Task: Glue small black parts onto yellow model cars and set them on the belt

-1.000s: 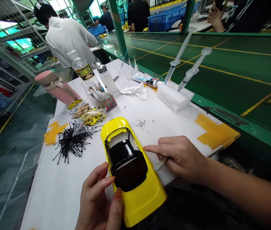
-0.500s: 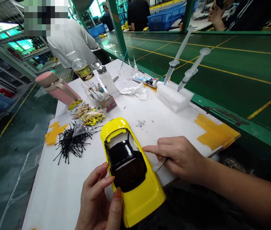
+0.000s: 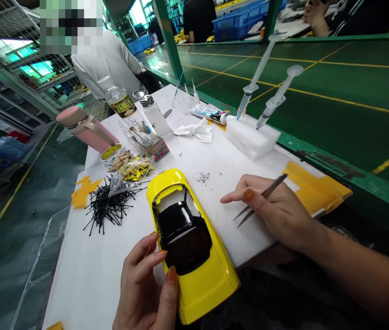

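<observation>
A yellow toy car body [image 3: 208,293] with a black roof is tilted over the table's near edge. My left hand [image 3: 148,279] grips its left side, thumb and fingers on the yellow shell. Right of the car, my right hand [image 3: 266,206] holds dark metal tweezers [image 3: 272,185], their tips apart and pointing down-left over the white tabletop. Its index finger stretches toward the car without touching it. Tiny black specks of parts [image 3: 202,177] lie scattered beyond the car. A pile of thin black sticks [image 3: 107,206] lies to the left.
Behind the pile are a bag of yellow parts [image 3: 139,168], a tape roll [image 3: 111,152], a pink flask [image 3: 91,130] and a labelled bottle [image 3: 124,103]. Two syringes [image 3: 254,82] [image 3: 277,98] stand in a white foam block [image 3: 252,137]. A person in white [image 3: 107,59] sits at far left.
My right hand has drawn back from the car's right side and turned, bringing the tweezers into clear view with the tips down-left. My left hand keeps its hold on the car body.
</observation>
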Tool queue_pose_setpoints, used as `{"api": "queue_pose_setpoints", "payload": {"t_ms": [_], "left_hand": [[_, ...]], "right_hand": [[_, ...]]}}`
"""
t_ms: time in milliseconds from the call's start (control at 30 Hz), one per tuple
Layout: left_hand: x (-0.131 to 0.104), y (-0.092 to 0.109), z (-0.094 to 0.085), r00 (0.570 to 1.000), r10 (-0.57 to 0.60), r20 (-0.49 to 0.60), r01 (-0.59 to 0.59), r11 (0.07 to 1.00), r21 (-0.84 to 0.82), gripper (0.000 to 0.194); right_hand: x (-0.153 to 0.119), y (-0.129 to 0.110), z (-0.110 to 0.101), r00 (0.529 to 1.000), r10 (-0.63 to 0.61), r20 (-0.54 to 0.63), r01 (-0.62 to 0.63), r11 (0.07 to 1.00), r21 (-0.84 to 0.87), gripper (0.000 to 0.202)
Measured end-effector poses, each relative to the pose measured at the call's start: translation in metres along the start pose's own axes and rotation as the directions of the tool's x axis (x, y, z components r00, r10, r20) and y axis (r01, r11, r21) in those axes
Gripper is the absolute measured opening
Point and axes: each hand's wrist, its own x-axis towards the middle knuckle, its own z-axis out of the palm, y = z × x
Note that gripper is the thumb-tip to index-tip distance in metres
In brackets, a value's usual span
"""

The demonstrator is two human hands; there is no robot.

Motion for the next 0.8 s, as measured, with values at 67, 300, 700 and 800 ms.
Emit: {"api": "queue_pose_setpoints", "payload": {"t_ms": [67, 300, 700, 800], "left_hand": [[-0.001, 0.002, 0.003, 1.0, -0.007, -0.006, 0.007, 1.0, -0.003, 0.019], [0.001, 0.008, 0.01, 0.996, -0.053, -0.067, 0.053, 0.999, 0.007, 0.014], [0.002, -0.001, 0.001, 0.999, -0.038, -0.039, 0.04, 0.998, 0.048, 0.025], [0.001, 0.0, -0.001, 0.998, -0.043, -0.044, 0.045, 0.998, 0.041, 0.025]], "right_hand": [[0.004, 0.003, -0.004, 0.994, 0.057, 0.091, -0.061, 0.997, 0.05, 0.051], [0.01, -0.007, -0.007, 0.96, 0.257, 0.112, -0.28, 0.86, 0.426, 0.02], [0.003, -0.013, 0.01, 0.978, 0.199, 0.059, -0.205, 0.895, 0.396, 0.01], [0.004, -0.014, 0.01, 0.98, 0.19, 0.061, -0.198, 0.893, 0.404, 0.01]]}}
